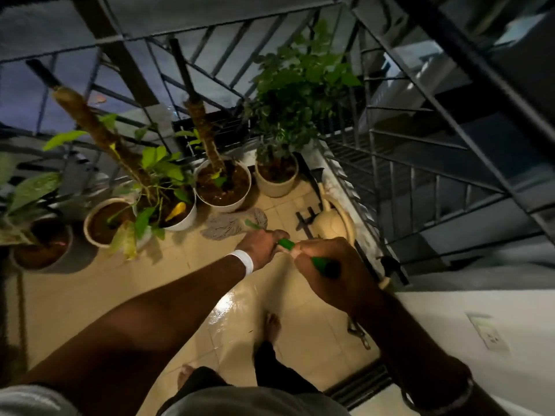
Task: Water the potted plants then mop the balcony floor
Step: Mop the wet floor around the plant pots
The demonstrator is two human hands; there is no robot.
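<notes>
pots (223, 209) along railing (240, 21) | mop head (231, 225) before pots | watering can (333, 223) at right

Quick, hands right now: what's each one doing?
Left hand: gripping the green mop handle.
Right hand: gripping the same handle, nearer its top.

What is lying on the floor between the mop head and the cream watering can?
In the head view, a black forked object lies on the tiles between the mop head and the watering can; it is too dark to identify.
</notes>
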